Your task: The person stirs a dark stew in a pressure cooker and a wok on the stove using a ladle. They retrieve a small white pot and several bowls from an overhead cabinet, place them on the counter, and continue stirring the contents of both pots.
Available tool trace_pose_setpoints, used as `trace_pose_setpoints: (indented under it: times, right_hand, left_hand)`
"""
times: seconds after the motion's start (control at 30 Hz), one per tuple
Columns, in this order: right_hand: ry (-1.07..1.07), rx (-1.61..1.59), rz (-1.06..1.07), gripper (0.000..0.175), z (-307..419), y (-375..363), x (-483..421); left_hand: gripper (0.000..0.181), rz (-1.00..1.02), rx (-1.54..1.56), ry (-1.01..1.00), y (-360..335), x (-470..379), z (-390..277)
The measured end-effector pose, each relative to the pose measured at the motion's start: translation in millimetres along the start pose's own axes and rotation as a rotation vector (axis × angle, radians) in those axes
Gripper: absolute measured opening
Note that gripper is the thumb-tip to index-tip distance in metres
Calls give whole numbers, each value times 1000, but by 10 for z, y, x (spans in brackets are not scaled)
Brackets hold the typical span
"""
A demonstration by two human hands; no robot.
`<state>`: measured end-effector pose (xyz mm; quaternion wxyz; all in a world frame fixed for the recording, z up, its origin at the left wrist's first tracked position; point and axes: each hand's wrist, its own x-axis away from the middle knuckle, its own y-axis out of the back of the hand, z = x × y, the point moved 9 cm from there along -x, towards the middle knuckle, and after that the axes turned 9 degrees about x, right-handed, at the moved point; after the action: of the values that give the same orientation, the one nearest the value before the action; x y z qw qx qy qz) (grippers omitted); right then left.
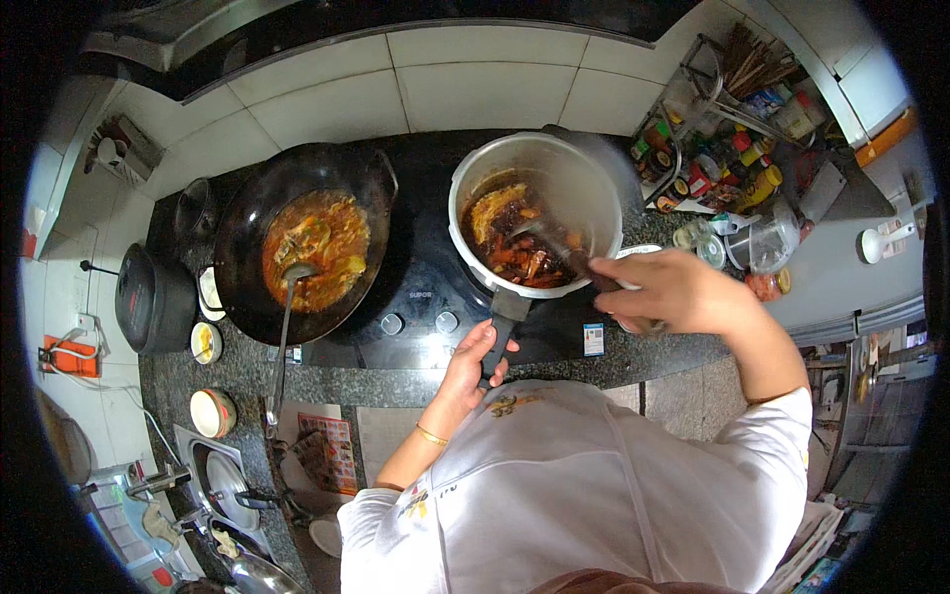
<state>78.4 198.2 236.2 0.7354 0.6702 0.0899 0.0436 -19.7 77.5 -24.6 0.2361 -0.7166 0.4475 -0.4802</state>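
My left hand (475, 360) grips the black handle (505, 334) of a metal pressure-cooker pot (462, 245) on the right side of the black stove. Inside lies food in dark brown sauce (519, 256). My right hand (660, 289), blurred, holds a spatula or similar utensil (553, 241) by its dark handle, with the head down in the food. Some steam hazes the pot's right side. On the left side of the stove stands a black wok (245, 252) with a reddish-orange stew (334, 230). A metal ladle (286, 327) rests in it, its handle over the near rim.
Seasoning bottles and jars (712, 174) crowd a rack at the right. A clear plastic container (772, 237) stands beside them. At the left are a black lidded pot (152, 301), small bowls (211, 413) and a sink holding a metal lid (230, 490).
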Motion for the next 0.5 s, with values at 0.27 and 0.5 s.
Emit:
trace_pose_setpoints:
  times: [0.27, 0.5]
  right_hand:
    - [-49, -323, 61, 19, -289, 299, -100]
    - [2, -276, 18, 13, -285, -343, -194]
  left_hand:
    - [28, 4, 26, -4, -3, 0, 0]
    - [25, -22, 23, -15, -1, 12, -3]
